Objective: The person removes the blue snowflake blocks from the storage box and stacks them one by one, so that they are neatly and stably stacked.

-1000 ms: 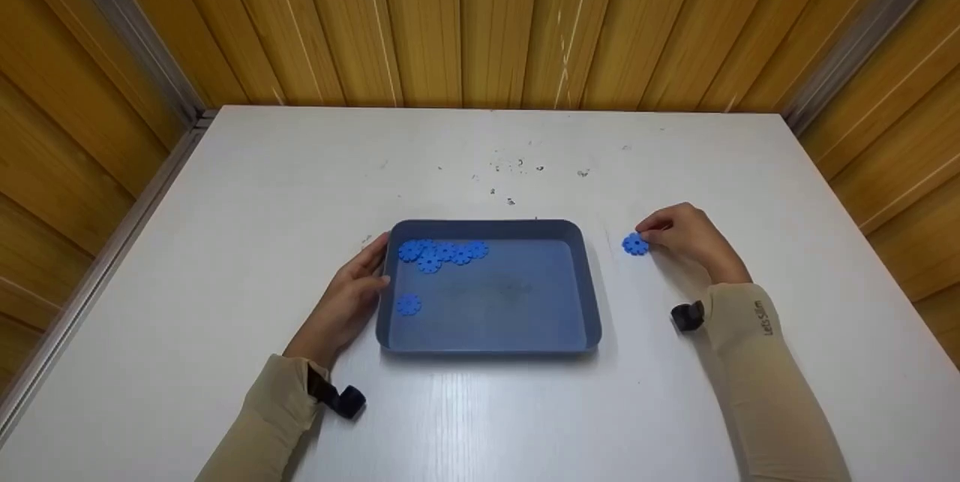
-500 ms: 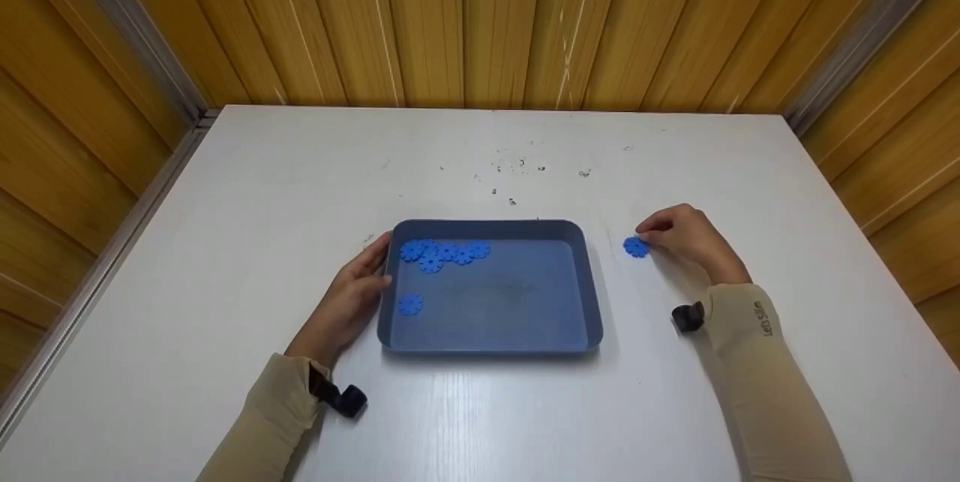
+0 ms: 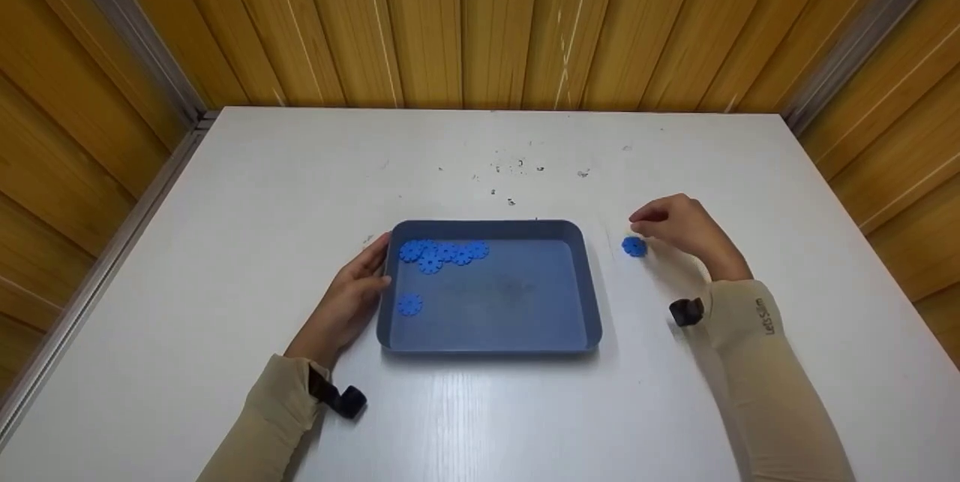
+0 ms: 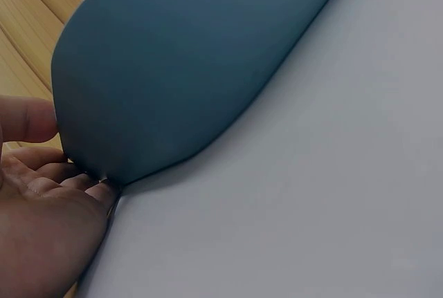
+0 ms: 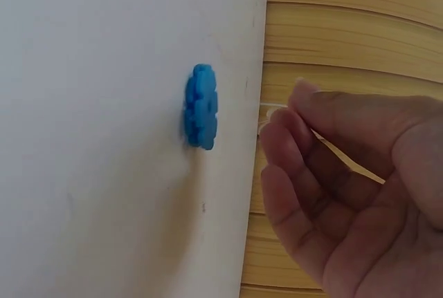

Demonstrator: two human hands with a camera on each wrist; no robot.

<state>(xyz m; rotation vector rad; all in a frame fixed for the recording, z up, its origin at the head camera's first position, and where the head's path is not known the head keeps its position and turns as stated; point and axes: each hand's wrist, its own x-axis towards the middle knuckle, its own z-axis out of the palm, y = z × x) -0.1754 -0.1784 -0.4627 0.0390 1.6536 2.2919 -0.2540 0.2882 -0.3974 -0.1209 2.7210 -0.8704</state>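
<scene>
My left hand (image 3: 356,298) holds the left side of a grey-blue rectangular tray (image 3: 487,351), with the thumb at the rim. In the left wrist view the tray (image 4: 173,70) fills the upper part, and the fingers meet its lower edge. Blue notched plastic discs (image 3: 430,263) overlap along the tray's back left; a single blue disc (image 3: 409,305) lies near its left wall. Right of the tray, a small stack of blue discs (image 5: 202,108) rests on the table. My right hand (image 3: 682,230) hovers just above and beside this stack, fingers loosely bent, with nothing visible between thumb and forefinger.
The white table (image 3: 300,167) has dark scuff marks behind the tray. Yellow wood-look panels (image 3: 495,24) stand along the back and both sides. A black wrist camera (image 3: 349,401) sits at the left cuff, and another camera (image 3: 686,312) at the right.
My right hand has let go of the disc stack and risen slightly away from it. The left hand, the tray and the discs inside have stayed in place.
</scene>
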